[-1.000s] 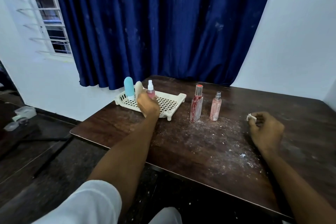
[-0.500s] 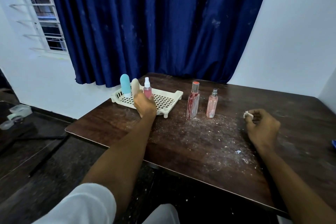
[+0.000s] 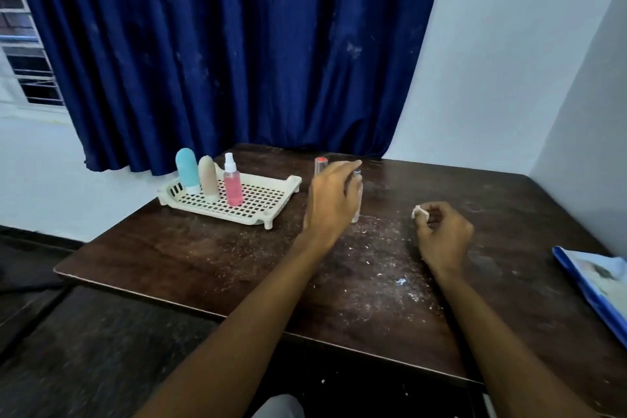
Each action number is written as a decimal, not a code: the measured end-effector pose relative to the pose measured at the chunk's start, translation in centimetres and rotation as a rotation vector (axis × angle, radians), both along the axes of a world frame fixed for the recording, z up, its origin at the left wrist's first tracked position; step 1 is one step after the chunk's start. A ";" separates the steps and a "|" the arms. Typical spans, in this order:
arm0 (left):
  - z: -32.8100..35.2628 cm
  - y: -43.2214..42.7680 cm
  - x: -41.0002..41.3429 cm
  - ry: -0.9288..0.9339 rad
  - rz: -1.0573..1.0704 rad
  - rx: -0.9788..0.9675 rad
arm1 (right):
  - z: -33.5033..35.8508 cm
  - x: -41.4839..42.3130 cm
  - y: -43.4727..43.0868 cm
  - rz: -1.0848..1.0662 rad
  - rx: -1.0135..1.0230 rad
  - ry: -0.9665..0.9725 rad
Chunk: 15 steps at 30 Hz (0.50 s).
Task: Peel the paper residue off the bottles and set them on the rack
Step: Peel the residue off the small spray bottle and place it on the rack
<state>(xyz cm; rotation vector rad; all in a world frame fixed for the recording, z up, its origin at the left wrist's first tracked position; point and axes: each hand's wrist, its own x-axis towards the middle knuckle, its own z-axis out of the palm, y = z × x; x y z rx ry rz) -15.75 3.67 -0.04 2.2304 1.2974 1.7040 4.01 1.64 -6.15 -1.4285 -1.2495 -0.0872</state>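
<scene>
Progress: three bottles stand upright on the rack (image 3: 217,214), in a row at its left end: a blue bottle (image 3: 187,170), a beige bottle (image 3: 208,177) and a pink spray bottle (image 3: 233,188). No paper shows on any of them from this angle.

Outstanding: two bottles stand on the surface (image 3: 203,258) just right of the rack. The red-capped bottle (image 3: 320,164) is nearer the rack, and only its clear neck and cap show. The slim clear bottle (image 3: 356,200) is just beyond it and is largely hidden. Residue on either cannot be confirmed, as the left hand (image 3: 330,200) covers both bodies. By my estimate the task is a little past halfway.

Hands: the left hand is released, fingers extended in front of the two bottles. Whether it touches either cannot be told. The right hand (image 3: 444,234), well to the right of the rack, is curled and pinches a paper wad (image 3: 419,212) at its fingertips.

Condition: white paper crumbs (image 3: 380,248) litter the surface right of and nearer than the rack. A blue folder (image 3: 597,285) lies at the far right edge.
</scene>
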 end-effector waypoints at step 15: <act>-1.4 2.2 4.3 -0.005 0.155 -0.213 | 0.1 0.1 -0.2 -0.030 0.033 0.097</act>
